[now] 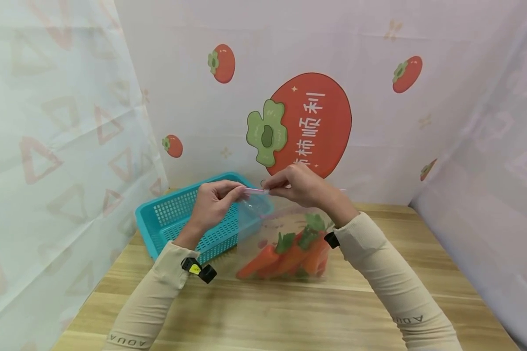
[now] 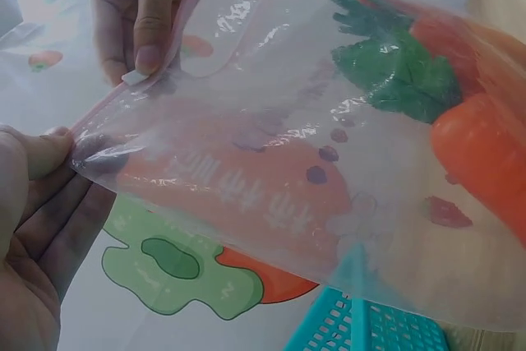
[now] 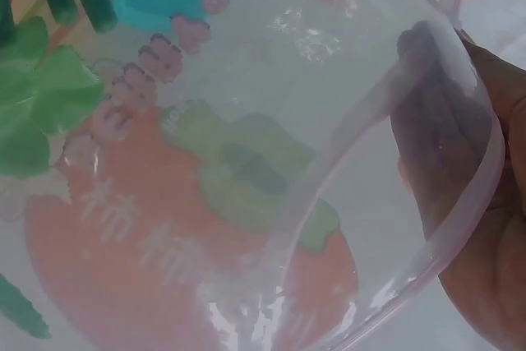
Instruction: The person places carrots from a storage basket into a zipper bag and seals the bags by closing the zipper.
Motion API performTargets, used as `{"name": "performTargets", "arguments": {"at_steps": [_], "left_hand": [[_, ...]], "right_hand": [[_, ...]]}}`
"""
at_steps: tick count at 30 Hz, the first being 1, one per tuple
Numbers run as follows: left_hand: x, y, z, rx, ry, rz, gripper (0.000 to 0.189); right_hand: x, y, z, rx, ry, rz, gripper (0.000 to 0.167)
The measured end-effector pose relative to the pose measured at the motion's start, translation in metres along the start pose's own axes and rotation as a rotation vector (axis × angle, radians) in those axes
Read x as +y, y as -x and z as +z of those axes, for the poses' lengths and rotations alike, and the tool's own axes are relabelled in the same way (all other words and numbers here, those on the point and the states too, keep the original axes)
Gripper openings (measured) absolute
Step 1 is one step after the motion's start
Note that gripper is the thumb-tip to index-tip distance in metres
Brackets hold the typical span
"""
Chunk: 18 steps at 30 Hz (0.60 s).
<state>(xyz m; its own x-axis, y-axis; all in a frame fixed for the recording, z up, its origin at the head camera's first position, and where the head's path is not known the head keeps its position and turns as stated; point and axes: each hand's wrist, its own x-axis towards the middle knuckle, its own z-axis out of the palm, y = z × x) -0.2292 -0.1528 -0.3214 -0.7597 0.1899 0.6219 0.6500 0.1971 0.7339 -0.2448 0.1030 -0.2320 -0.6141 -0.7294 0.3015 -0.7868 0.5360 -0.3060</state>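
Observation:
A clear zip bag (image 1: 251,234) with a pink top edge hangs upright from both hands over the table. Inside lie several orange carrots (image 1: 285,258) with green tops (image 2: 403,76). My left hand (image 1: 212,202) pinches the top corner at the bag's left end. Close beside it, my right hand (image 1: 303,185) pinches the top edge at a small white slider (image 2: 134,77), the thumb pressing on it. In the right wrist view the mouth of the bag (image 3: 308,219) gapes on the side beyond the right hand.
A turquoise mesh basket (image 1: 147,217) stands behind and left of the bag, partly seen through it. The wooden table (image 1: 290,317) reaches back to a white backdrop (image 1: 193,97) printed with persimmons; fabric walls flank both sides.

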Motion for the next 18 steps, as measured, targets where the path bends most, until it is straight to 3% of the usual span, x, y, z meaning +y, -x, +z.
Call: {"name": "performTargets", "arguments": {"at_steps": [5,8,13,18], "left_hand": [[0.002,-0.003,0.002,-0.063,0.019,-0.056,0.016],[0.002,-0.006,0.007,-0.090,0.017,-0.048,0.015],[0.001,-0.007,0.012,-0.076,0.015,-0.010,0.015],[0.000,-0.006,0.011,-0.066,0.001,-0.002,0.015]], "right_hand": [[0.004,0.000,-0.004,-0.011,-0.011,0.005,0.022],[0.003,-0.002,-0.005,-0.036,-0.026,0.001,0.022],[0.001,-0.005,-0.004,-0.082,-0.076,0.001,0.023],[0.002,-0.003,0.000,-0.052,-0.052,0.006,0.021]]}}
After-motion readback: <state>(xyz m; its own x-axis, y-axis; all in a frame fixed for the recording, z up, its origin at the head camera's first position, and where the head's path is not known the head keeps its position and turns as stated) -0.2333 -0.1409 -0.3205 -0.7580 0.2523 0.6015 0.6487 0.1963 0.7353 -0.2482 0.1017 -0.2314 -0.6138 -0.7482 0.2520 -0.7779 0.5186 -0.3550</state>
